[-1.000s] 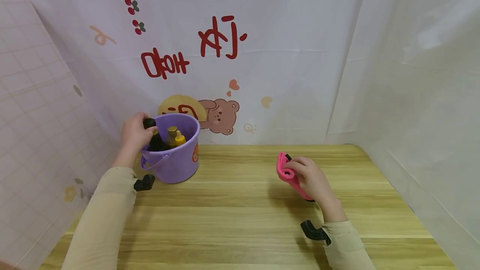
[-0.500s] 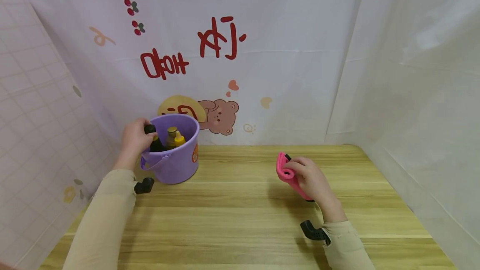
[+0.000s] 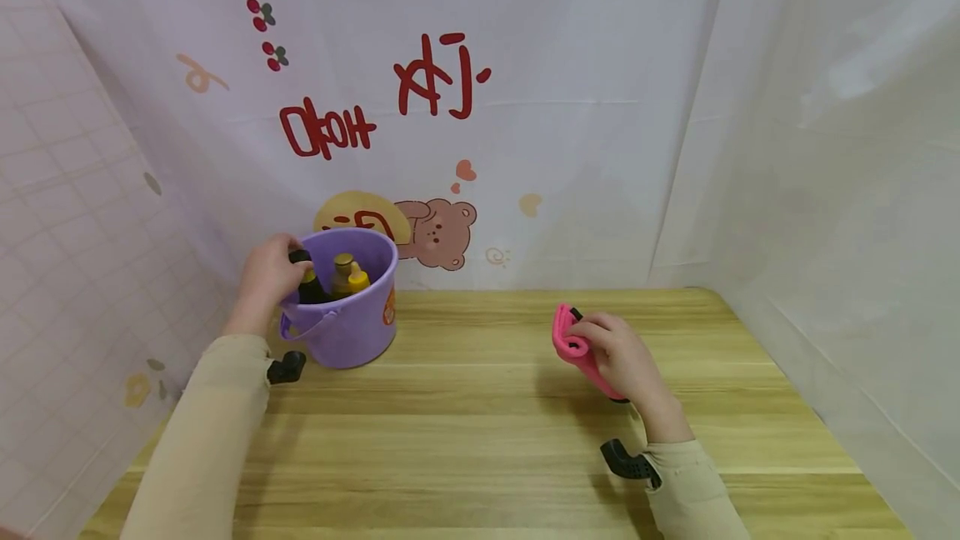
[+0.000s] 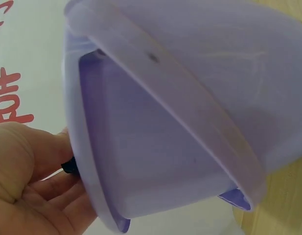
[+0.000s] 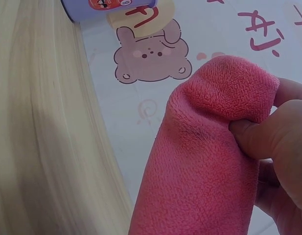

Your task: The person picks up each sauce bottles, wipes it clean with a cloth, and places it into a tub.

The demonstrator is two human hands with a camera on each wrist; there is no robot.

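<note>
At the left, a purple bucket (image 3: 352, 336) stands on the table. My left hand (image 3: 272, 277) reaches over its near-left rim and grips the black cap of a dark bottle (image 3: 310, 288), whose lower part is hidden inside. A brownish-gold bottle (image 3: 342, 276) and a yellow bottle with a pointed tip (image 3: 358, 279) stand beside it in the bucket. In the left wrist view the bucket's wall (image 4: 151, 147) hides most of the held bottle. On the right, my right hand (image 3: 618, 357) pinches a folded pink towel (image 5: 204, 161) with black edging, thumb pressed into its pile.
The wood-grain table (image 3: 465, 440) runs between the two hands. A printed white curtain (image 3: 585, 107) hangs right behind it, with more sheeting along both sides. The bucket's handle (image 4: 190, 107) hangs down on its near side.
My left hand and the dark bottle have sunk slightly at the bucket's rim since a second ago. My right hand and the pink towel stay in place.
</note>
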